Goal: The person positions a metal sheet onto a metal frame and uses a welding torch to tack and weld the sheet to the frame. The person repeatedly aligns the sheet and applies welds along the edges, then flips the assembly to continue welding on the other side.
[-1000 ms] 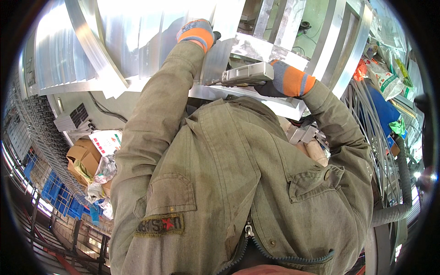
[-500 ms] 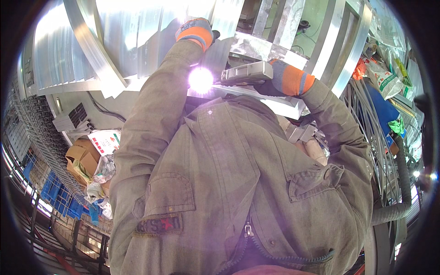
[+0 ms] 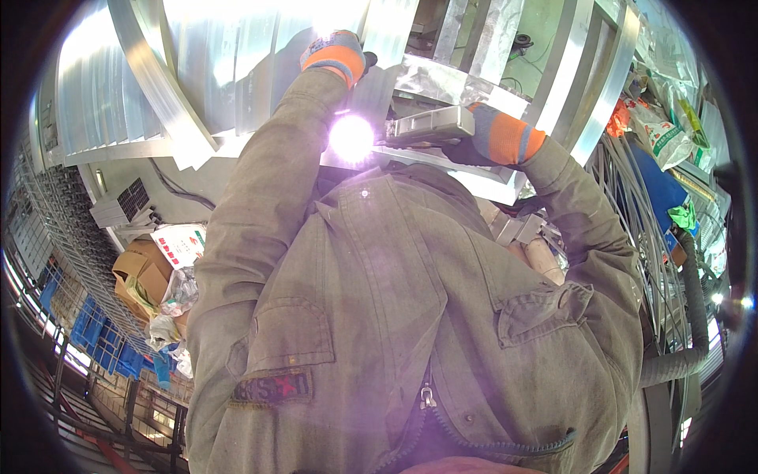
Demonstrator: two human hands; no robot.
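The ribbed metal panel [image 3: 221, 87] spanned the far left, its near edge just beyond my jacket. To its right, the metal frame [image 3: 559, 59] left open gaps between its bars. A slanting metal bar [image 3: 162, 87] crossed the panel's left part, and a cardboard box [image 3: 144, 268] sat near left, well apart from my hands. My gloved right hand [image 3: 499, 136] was closed around the grey tool [image 3: 430, 125], which pointed left by the near edge, a white-violet glare [image 3: 351, 139] beyond its tip. My left hand [image 3: 330, 54] was farther off over the panel; whether its fingers gripped, I couldn't tell.
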